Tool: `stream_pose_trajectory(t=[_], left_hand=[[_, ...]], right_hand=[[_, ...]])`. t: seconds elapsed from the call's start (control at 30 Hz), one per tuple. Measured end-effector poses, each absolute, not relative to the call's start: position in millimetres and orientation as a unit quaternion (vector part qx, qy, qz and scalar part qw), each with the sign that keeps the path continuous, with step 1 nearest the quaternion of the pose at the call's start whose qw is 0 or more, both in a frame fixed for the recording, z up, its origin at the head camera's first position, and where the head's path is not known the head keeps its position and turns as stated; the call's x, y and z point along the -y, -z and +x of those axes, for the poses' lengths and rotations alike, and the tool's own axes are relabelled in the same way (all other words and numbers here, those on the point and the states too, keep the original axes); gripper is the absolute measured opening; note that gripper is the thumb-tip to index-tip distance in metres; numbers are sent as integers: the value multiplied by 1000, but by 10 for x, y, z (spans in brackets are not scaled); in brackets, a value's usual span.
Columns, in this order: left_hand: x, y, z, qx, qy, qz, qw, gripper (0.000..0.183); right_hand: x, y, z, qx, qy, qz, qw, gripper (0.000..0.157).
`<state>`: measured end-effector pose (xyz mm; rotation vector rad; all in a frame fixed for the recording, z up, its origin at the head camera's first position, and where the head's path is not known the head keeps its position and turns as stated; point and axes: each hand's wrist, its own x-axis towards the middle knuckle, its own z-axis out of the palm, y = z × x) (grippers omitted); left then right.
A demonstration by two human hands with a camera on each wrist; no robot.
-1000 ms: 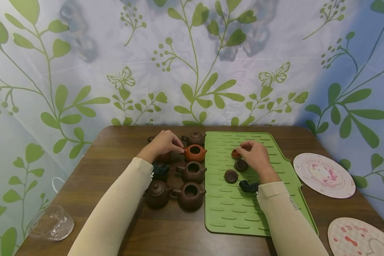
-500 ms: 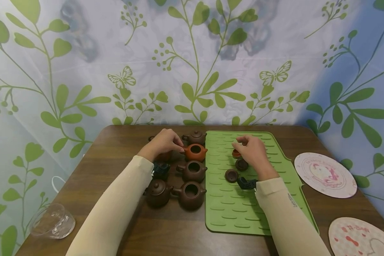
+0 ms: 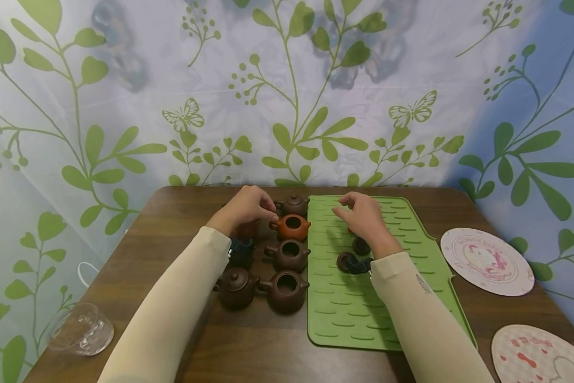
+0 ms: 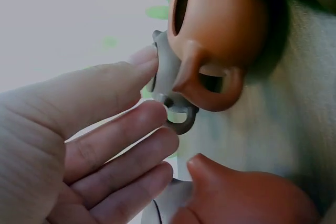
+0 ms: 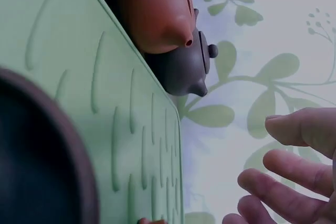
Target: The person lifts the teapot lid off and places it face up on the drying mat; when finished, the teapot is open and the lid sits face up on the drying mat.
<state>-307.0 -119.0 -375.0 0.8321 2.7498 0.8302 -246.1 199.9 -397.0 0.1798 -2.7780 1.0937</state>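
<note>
My left hand (image 3: 246, 210) is beside the handle of a lidless orange teapot (image 3: 290, 233). In the left wrist view its fingers are loosely extended, with a gap between them and the handle. A second orange teapot (image 4: 252, 195), with a lid knob, sits lower in that view, mostly hidden by my left arm in the head view. Over the green mat (image 3: 334, 319) hovers my right hand (image 3: 363, 218), fingers relaxed and nothing between them. Beneath it an orange lid (image 3: 350, 231) is nearly hidden. Two dark brown lids (image 3: 360, 246) lie upturned nearer me, one partly covered by the wrist strap.
Two lidless brown teapots (image 3: 287, 260) stand in front of the orange one, and a lidded brown teapot (image 3: 294, 205) behind it. Another lidded one (image 3: 235, 292) is at front left. A clear glass bowl (image 3: 83, 330) sits far left; round placemats (image 3: 487, 261) lie right.
My left hand has let go of the orange teapot's handle and lifted slightly. My right hand has left the orange lid on the mat, rising and moving left toward the teapots.
</note>
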Motion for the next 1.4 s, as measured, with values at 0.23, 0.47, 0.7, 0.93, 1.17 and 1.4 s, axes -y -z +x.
stream_pose_trajectory(t=[0.23,0.47,0.7,0.93,1.17,1.4], left_hand=[[1140,3687,-3162,-916,-292,269,62,28],[1104,3695,-3283,-928,-278,239,68,33],[1032,3780,-3420,-937,-258,222,76,30],[966,3878,-3499,-939,-253,218,84,25],[934,3907,-3492,-940,-257,213,73,21],[887,3937,-3519,-947,-234,208,69,17]], right_hand=[[-1888,3919,-2565,933,-345,92,53,36],[-1735,3878,-2699,940,-306,147,38,40],[-1515,3881,-2870,946,-267,184,-10,46],[-1374,3848,-3001,955,-219,196,-45,55],[-1274,3795,-3092,957,-202,197,-67,60],[-1178,3817,-3187,959,-173,215,-65,54]])
